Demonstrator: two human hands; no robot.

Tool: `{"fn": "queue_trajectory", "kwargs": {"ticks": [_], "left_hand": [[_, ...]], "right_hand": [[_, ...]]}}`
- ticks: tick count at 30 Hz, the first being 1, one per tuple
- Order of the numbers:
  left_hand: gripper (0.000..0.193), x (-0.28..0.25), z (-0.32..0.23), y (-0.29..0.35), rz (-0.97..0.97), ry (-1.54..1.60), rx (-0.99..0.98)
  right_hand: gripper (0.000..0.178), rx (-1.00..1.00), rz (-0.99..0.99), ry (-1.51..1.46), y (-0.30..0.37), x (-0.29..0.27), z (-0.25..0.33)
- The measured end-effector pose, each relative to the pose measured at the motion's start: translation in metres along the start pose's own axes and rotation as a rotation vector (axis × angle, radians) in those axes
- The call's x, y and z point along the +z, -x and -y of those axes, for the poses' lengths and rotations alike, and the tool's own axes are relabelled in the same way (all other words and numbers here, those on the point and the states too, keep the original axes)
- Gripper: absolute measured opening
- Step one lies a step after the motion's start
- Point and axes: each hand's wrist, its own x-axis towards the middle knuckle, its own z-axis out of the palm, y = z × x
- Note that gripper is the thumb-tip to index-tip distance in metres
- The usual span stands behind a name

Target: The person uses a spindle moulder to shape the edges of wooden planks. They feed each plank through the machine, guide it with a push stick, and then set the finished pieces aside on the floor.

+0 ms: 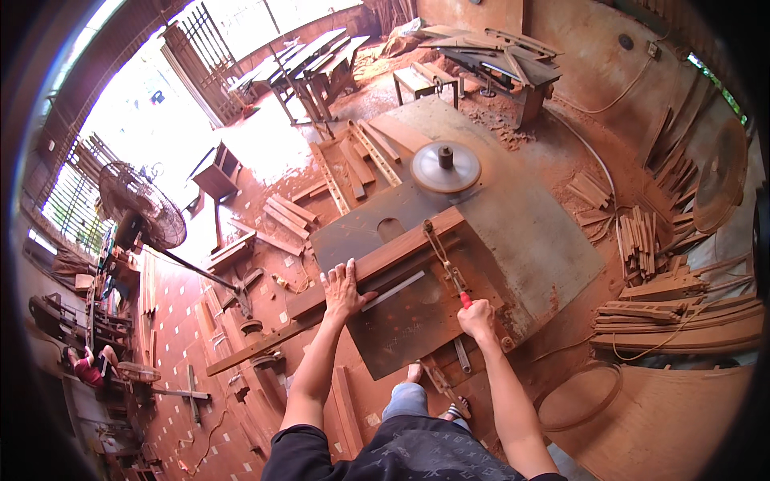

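Observation:
My left hand [342, 290] lies on a long reddish-brown wooden board [405, 252], fingers stretched over it and thumb out to the side. The board rests across a dark flat plate [401, 333] on the saw table [521, 216]. My right hand [478, 319] is closed around the red handle [465, 299] of a metal toggle clamp [447, 268]. The clamp's arm reaches to the board's right end. Beyond the board, a round saw blade [429, 172] lies level on a dark upright spindle [445, 154].
Wood strips [285, 212] lie on the dusty floor left of the table. A pedestal fan [144, 208] stands further left, and another person [92, 367] sits at the far left. Stacked planks [682, 325] are at the right. Work tables [521, 76] loaded with boards stand behind.

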Motion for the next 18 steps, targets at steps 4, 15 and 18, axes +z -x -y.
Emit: {"fn": "queue_trajectory", "kwargs": {"ticks": [4, 15, 18], "left_hand": [[0.126, 0.003, 0.004, -0.012, -0.004, 0.006, -0.027], [0.125, 0.007, 0.014, -0.043, 0.042, -0.023, -0.073], [0.125, 0.007, 0.016, -0.047, 0.051, -0.027, -0.084]], "right_hand": [[0.035, 0.095, 0.054, 0.036, -0.016, 0.0, 0.017], [0.036, 0.102, 0.072, -0.049, -0.038, 0.006, 0.043], [0.037, 0.114, 0.094, -0.009, -0.04, 0.007, 0.048]]}}
